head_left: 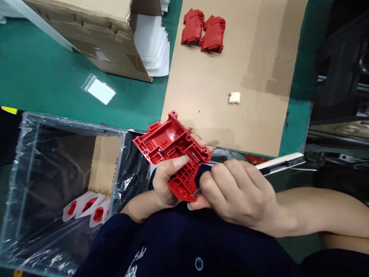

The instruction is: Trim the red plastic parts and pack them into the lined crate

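Note:
A red plastic housing part is held up in front of my body, its ribbed inner side facing me. My left hand grips it, with the thumb across the inside and fingers behind. In my right hand is a utility knife with a pale and black handle. The knife's blade tip touches the lower edge of the red part, close to my right thumb. Two more red housing parts lie side by side at the far end of the cardboard sheet.
An open cardboard box with white sheets stands at the back left. Near it lies a small clear bag with a white card. A plastic-lined bin at left holds several wrapped red pieces. A folded cream cloth rests on the cardboard.

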Demonstrator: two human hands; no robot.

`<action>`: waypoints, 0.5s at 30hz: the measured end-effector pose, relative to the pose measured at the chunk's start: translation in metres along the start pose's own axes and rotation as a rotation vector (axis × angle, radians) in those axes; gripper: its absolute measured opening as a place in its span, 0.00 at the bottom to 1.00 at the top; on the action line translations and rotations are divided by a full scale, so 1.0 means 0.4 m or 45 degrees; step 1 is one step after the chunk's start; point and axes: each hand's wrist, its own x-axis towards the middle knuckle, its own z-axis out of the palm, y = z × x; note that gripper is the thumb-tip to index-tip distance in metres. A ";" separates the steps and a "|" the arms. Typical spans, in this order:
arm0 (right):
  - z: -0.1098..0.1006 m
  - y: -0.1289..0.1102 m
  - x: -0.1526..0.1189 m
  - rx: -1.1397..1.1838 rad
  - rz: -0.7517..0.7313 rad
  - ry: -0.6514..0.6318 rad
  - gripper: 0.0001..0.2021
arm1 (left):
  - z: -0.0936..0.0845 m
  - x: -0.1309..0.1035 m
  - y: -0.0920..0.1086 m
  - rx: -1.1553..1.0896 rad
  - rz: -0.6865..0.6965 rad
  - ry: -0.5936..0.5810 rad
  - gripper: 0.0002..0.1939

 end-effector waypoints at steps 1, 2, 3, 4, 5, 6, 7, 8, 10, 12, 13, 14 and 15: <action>0.000 0.000 -0.001 -0.013 -0.002 0.007 0.17 | 0.001 0.000 0.000 0.005 -0.001 0.000 0.13; -0.001 0.000 -0.001 -0.025 -0.003 0.016 0.18 | 0.003 0.000 0.000 0.007 -0.001 0.003 0.13; -0.001 0.000 -0.002 -0.035 -0.003 0.024 0.19 | 0.005 0.000 0.001 0.007 -0.002 0.009 0.13; -0.002 0.001 -0.003 -0.043 -0.004 0.033 0.20 | 0.006 0.000 0.001 0.006 -0.003 0.015 0.13; -0.002 0.002 -0.004 -0.050 -0.006 0.039 0.20 | 0.008 0.000 0.001 0.004 -0.001 0.021 0.13; -0.003 0.003 -0.004 -0.058 -0.008 0.046 0.21 | 0.008 -0.001 0.001 0.000 0.000 0.020 0.13; -0.004 0.004 -0.005 -0.066 -0.012 0.054 0.21 | 0.009 -0.001 0.001 -0.005 0.000 0.012 0.13; -0.005 0.005 -0.006 -0.075 -0.017 0.061 0.21 | 0.008 -0.002 0.001 -0.016 0.001 -0.001 0.13; -0.006 0.006 -0.008 -0.083 -0.028 0.074 0.22 | 0.007 -0.002 0.001 -0.043 -0.006 -0.031 0.14; -0.008 0.007 -0.009 -0.064 -0.028 0.077 0.22 | 0.007 -0.001 0.001 -0.062 -0.027 -0.056 0.15; -0.008 0.007 -0.010 -0.043 -0.021 0.079 0.22 | 0.006 -0.001 0.001 -0.066 -0.039 -0.062 0.15; -0.007 0.006 -0.011 -0.018 -0.007 0.084 0.22 | 0.006 0.000 0.000 -0.068 -0.047 -0.066 0.15; -0.007 0.006 -0.011 0.011 0.013 0.089 0.22 | 0.005 0.001 0.000 -0.069 -0.048 -0.067 0.15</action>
